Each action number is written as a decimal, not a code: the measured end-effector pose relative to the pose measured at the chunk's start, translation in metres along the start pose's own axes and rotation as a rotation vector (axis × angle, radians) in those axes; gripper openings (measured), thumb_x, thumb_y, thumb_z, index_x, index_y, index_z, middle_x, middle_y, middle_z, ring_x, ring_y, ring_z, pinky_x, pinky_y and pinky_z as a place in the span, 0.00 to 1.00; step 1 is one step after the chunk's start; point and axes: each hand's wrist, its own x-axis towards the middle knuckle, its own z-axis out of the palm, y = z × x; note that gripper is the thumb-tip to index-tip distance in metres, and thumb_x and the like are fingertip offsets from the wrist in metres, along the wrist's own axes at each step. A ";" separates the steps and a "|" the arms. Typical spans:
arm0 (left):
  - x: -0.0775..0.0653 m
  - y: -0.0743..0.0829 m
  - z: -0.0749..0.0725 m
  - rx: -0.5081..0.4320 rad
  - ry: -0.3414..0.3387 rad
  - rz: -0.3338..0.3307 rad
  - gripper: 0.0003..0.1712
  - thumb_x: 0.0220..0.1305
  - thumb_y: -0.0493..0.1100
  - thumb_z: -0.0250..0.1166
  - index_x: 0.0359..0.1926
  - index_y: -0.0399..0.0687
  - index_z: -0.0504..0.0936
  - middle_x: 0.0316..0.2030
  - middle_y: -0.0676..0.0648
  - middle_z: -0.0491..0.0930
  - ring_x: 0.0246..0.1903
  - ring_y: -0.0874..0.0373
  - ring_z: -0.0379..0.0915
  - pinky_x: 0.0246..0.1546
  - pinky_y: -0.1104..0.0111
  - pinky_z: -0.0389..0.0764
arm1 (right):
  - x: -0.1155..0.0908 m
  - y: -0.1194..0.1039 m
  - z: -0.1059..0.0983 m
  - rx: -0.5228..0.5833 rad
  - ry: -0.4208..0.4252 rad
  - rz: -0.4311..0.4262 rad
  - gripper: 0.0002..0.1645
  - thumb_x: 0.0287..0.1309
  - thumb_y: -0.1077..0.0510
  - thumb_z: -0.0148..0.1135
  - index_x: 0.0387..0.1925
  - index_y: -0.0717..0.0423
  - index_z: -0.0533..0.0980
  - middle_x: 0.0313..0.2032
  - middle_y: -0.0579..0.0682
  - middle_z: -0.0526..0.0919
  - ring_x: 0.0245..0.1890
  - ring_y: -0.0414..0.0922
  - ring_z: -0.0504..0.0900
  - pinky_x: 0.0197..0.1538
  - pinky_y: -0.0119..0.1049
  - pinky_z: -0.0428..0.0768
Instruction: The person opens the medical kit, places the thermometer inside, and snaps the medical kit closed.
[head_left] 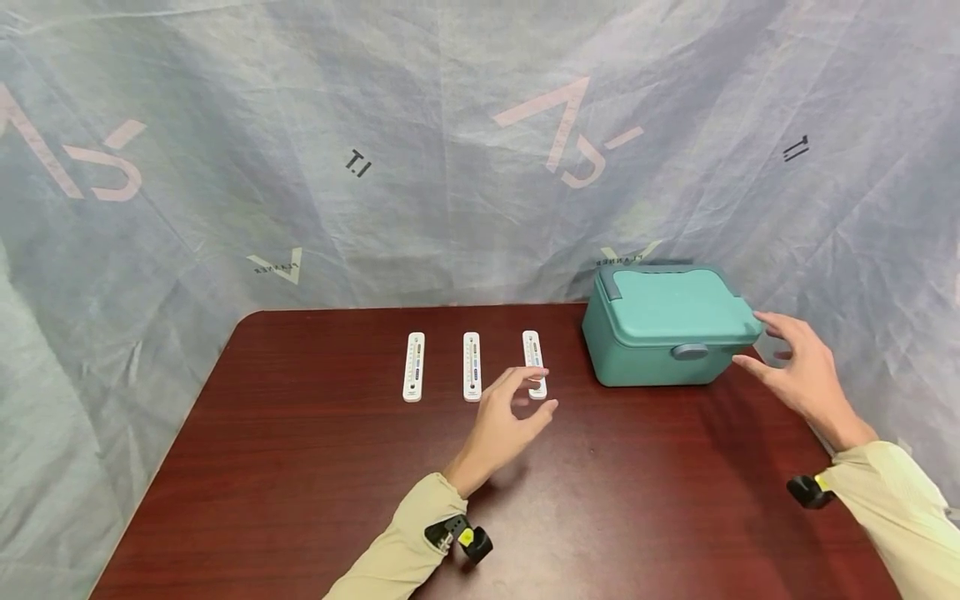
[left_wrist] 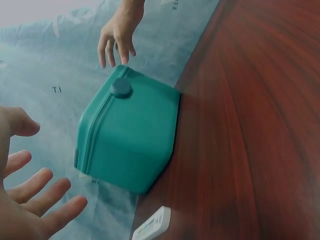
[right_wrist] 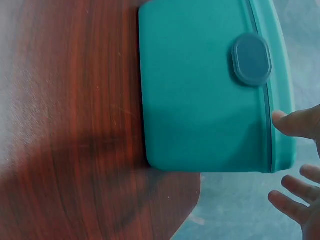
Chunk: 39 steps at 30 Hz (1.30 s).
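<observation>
So, head cam first from my end: I've got the teal box sitting closed at the far right of the counter, blue-grey latch facing near. The right hand is at its right end, thumb and fingers apart, gripping nothing. Three white thermometers lie in a row left of the box: left thermometer, middle thermometer and right thermometer. The left hand is loose, holding nothing, and partly covers the near end of that right one for me. A printed grey sheet hangs behind the far edge.

Left wrist cam: I see the left hand's fingers splayed, nothing in them, with the box beyond and one thermometer poking in.

Right wrist cam: I see the thumb overlapping the lid edge, fingers relaxed, but I can't tell if it's actually touching.
</observation>
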 end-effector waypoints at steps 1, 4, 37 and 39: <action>0.003 0.001 0.003 -0.003 -0.004 0.003 0.22 0.57 0.43 0.68 0.54 0.54 0.76 0.47 0.55 0.77 0.47 0.63 0.75 0.41 0.68 0.79 | 0.002 0.002 0.000 0.004 -0.001 -0.008 0.45 0.42 0.62 0.76 0.65 0.54 0.68 0.58 0.60 0.70 0.52 0.29 0.67 0.40 0.10 0.61; 0.011 0.002 0.013 -0.020 -0.010 0.004 0.21 0.57 0.42 0.68 0.53 0.54 0.77 0.46 0.55 0.78 0.45 0.64 0.75 0.40 0.72 0.78 | 0.010 0.007 0.000 0.011 -0.025 -0.025 0.46 0.41 0.63 0.76 0.65 0.54 0.68 0.58 0.61 0.69 0.49 0.24 0.65 0.40 0.11 0.62; 0.063 -0.005 0.128 -0.231 -0.050 -0.220 0.16 0.60 0.40 0.65 0.50 0.45 0.79 0.43 0.45 0.81 0.38 0.70 0.78 0.34 0.76 0.78 | 0.026 0.013 0.007 0.050 -0.168 -0.029 0.42 0.47 0.62 0.73 0.65 0.53 0.68 0.71 0.48 0.55 0.52 0.54 0.75 0.40 0.09 0.66; 0.063 -0.006 0.135 -0.236 -0.033 -0.248 0.16 0.60 0.41 0.65 0.49 0.46 0.80 0.42 0.46 0.81 0.38 0.70 0.78 0.34 0.76 0.78 | 0.024 0.012 0.007 0.049 -0.160 -0.022 0.42 0.47 0.61 0.73 0.65 0.52 0.68 0.71 0.46 0.56 0.52 0.40 0.76 0.40 0.09 0.66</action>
